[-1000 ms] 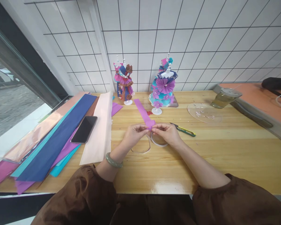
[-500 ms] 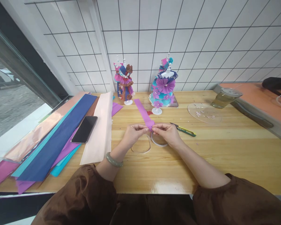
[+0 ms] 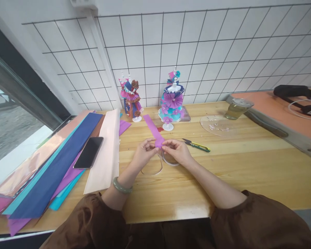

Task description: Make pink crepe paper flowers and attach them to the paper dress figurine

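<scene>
Between my two hands is a purple crepe paper strip (image 3: pixel 152 127), its near end gathered and its long flat tail stretching away toward the dress stands. My left hand (image 3: pixel 145 152) pinches the gathered end from the left, with a bangle on that wrist. From the right, my right hand (image 3: pixel 177 151) grips the same end with thumb and fingers. Just under the hands lies a roll of tape (image 3: pixel 171 164), partly hidden by my right hand, with a loose thin loop (image 3: pixel 152 173) beside it. Thread snips (image 3: pixel 197 145) with yellow-green handles rest right of my right hand.
Coloured crepe paper sheets (image 3: pixel 59 162) and a phone (image 3: pixel 88 153) lie at left. Miniature paper dresses on stands (image 3: pixel 172 100) (image 3: pixel 132 98) stand near the tiled wall. A clear plate (image 3: pixel 207 129) of small bits and a lidded cup (image 3: pixel 237 110) are at right.
My fingers have shifted on the purple paper, and its gathered end now shows wider and rounder between them. The whole view has tilted and moved slightly.
</scene>
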`<state>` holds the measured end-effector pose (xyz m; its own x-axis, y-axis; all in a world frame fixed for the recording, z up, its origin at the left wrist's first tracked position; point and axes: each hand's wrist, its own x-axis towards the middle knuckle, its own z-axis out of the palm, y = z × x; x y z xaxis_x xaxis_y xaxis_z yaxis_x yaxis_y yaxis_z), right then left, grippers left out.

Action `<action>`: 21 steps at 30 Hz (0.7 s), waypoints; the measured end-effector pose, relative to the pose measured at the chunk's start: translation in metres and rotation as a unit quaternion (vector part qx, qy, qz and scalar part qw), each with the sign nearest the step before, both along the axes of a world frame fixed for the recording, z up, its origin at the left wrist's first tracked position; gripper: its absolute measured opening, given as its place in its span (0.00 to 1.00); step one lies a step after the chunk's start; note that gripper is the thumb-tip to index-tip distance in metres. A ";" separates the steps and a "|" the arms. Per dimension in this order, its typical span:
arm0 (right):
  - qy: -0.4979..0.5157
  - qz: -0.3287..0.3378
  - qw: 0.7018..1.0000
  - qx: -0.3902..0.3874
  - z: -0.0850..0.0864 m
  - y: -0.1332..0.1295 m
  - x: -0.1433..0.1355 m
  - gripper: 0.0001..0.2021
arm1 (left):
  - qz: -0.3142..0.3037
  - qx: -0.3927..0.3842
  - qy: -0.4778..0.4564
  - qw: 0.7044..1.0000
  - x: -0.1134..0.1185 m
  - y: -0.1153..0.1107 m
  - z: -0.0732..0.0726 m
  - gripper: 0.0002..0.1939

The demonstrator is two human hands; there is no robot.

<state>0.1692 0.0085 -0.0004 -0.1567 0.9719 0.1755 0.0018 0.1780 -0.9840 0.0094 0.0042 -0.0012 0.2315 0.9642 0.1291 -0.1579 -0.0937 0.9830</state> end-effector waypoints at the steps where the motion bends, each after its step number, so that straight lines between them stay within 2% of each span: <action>1: -0.002 0.004 1.000 0.001 0.000 0.000 -0.001 0.12 | -0.009 0.000 0.009 1.000 0.000 0.000 0.001 0.23; 6: -0.004 0.020 1.000 0.020 -0.002 -0.001 -0.003 0.11 | -0.005 0.005 0.039 0.999 0.001 0.000 0.000 0.25; 14: -0.086 0.023 0.991 0.096 -0.009 0.003 0.000 0.08 | 0.036 0.026 0.077 0.996 0.001 0.003 -0.006 0.24; 21: -0.173 0.004 0.965 0.199 0.001 0.001 0.007 0.09 | 0.066 0.039 0.138 0.988 0.004 -0.001 0.001 0.12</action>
